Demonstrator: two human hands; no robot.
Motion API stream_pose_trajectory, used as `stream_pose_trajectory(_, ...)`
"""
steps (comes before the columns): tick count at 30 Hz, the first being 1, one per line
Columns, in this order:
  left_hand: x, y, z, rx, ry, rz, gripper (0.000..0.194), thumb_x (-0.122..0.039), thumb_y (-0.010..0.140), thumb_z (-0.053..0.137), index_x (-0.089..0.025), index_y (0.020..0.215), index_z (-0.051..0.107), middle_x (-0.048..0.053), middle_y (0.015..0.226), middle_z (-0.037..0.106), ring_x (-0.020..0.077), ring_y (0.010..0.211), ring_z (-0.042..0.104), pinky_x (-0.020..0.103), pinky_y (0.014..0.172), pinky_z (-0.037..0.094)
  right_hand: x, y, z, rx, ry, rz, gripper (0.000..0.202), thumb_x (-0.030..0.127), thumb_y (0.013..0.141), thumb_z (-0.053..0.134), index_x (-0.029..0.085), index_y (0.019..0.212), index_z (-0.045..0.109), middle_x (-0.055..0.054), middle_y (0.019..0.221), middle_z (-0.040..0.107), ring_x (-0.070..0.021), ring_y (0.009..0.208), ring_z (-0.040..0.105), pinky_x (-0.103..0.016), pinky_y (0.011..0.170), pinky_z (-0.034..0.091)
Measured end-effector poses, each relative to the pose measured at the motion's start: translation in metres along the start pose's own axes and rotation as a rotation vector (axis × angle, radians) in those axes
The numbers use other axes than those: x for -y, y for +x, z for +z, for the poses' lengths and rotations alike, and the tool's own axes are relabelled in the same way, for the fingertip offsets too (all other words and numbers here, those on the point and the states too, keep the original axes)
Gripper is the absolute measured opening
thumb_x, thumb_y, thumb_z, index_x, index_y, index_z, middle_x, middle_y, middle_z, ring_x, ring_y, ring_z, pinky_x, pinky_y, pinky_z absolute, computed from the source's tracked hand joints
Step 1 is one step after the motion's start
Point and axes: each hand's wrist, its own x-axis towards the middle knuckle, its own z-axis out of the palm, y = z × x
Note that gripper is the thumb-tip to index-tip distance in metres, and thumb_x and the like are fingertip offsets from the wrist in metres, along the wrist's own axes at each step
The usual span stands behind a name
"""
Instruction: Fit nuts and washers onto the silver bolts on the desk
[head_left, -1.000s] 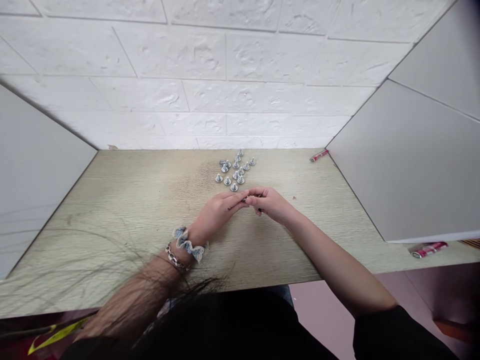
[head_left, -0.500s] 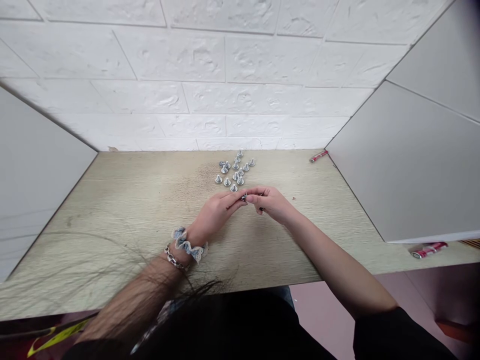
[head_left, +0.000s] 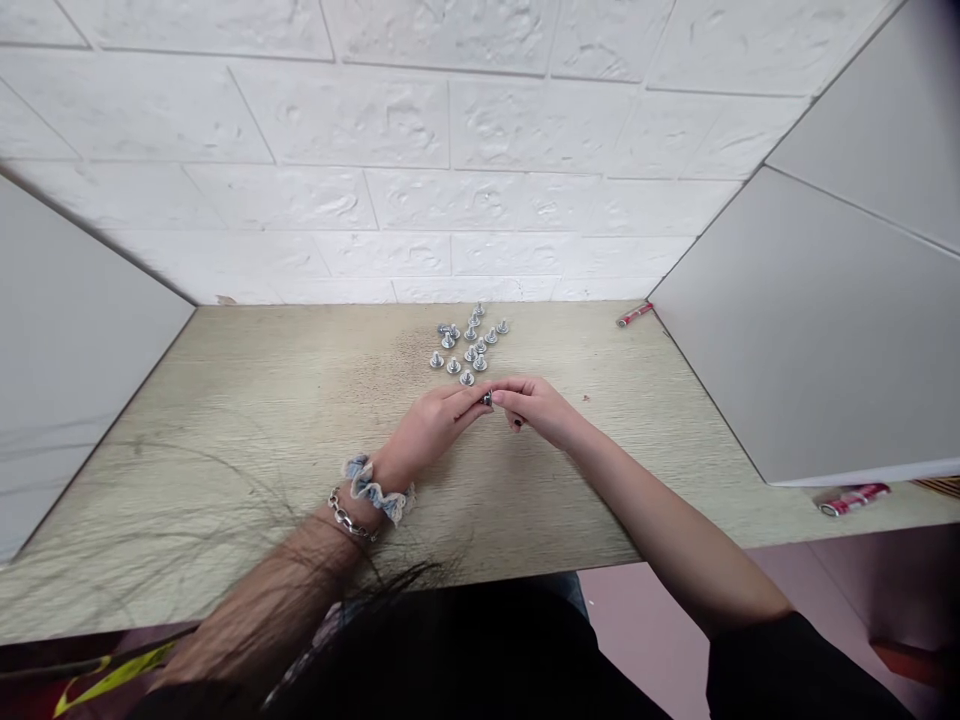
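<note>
Pinching a small metal piece [head_left: 487, 398] in the grip of the left hand [head_left: 433, 420], between thumb and fingers. Reaching to the same piece with the fingertips of the right hand [head_left: 544, 410], though too small and covered to tell whether gripped there too. Holding it over the surface [head_left: 300, 430], near a loose group of metal screws [head_left: 454, 367], mostly upright on broad heads. Wearing a scrunchie [head_left: 367, 485] and a chain bracelet [head_left: 346, 515]. Facing a white wall [head_left: 405, 120], with 2 red cylinders [head_left: 635, 314] well off to the right.
</note>
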Motion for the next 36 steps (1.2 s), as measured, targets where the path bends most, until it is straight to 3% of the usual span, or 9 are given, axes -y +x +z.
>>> stream_pose_trajectory(8,-0.0003,0.0006,-0.0012,0.036,-0.010,-0.039,0.032,-0.034,0.089,0.047,-0.016,0.112,0.059,0.008,0.096,0.069,0.0155,0.083,0.065,0.026,0.072,0.052,-0.0009,0.0012,0.0002,0.017,0.016,0.051,0.039,0.047,0.070,0.065,0.017,0.096,0.069,0.000,0.068,0.060,-0.0048,0.046,0.036,-0.020,0.041,0.038)
stream_pose_trajectory(14,0.0013,0.0012,0.0003,-0.029,-0.005,-0.086,0.032,-0.036,0.088,0.047,-0.015,0.109,0.061,0.007,0.091,0.070,0.0141,0.080,0.065,0.023,0.072,0.052,0.0003,0.0004,0.0001,0.024,0.014,0.050,0.037,0.047,0.068,0.067,0.017,0.090,0.070,0.000,0.074,0.061,-0.0048,0.049,0.038,-0.019,0.043,0.038)
stream_pose_trajectory(21,0.0006,0.0013,-0.0003,-0.035,-0.015,-0.091,0.031,-0.036,0.088,0.049,-0.016,0.107,0.062,0.007,0.091,0.070,0.0141,0.079,0.065,0.023,0.071,0.052,-0.0013,0.0012,0.0010,-0.008,0.037,0.040,0.036,0.047,0.066,0.069,0.017,0.086,0.069,0.001,0.068,0.058,-0.0049,0.047,0.036,-0.020,0.043,0.036)
stream_pose_trajectory(27,0.0009,0.0011,0.0016,-0.003,-0.056,-0.062,0.032,-0.034,0.089,0.047,-0.017,0.112,0.060,0.007,0.096,0.069,0.0145,0.084,0.065,0.025,0.075,0.052,0.0005,0.0008,0.0006,0.036,0.018,0.027,0.039,0.045,0.068,0.067,0.018,0.097,0.068,0.000,0.074,0.062,-0.0050,0.048,0.036,-0.020,0.043,0.036)
stream_pose_trajectory(36,0.0011,0.0007,0.0013,-0.028,-0.060,-0.062,0.031,-0.033,0.088,0.049,-0.019,0.114,0.060,0.005,0.094,0.069,0.0131,0.081,0.065,0.023,0.073,0.051,0.0022,-0.0002,0.0001,0.027,0.014,-0.005,0.035,0.042,0.070,0.066,0.019,0.095,0.066,0.003,0.064,0.054,-0.0048,0.047,0.035,-0.020,0.044,0.035)
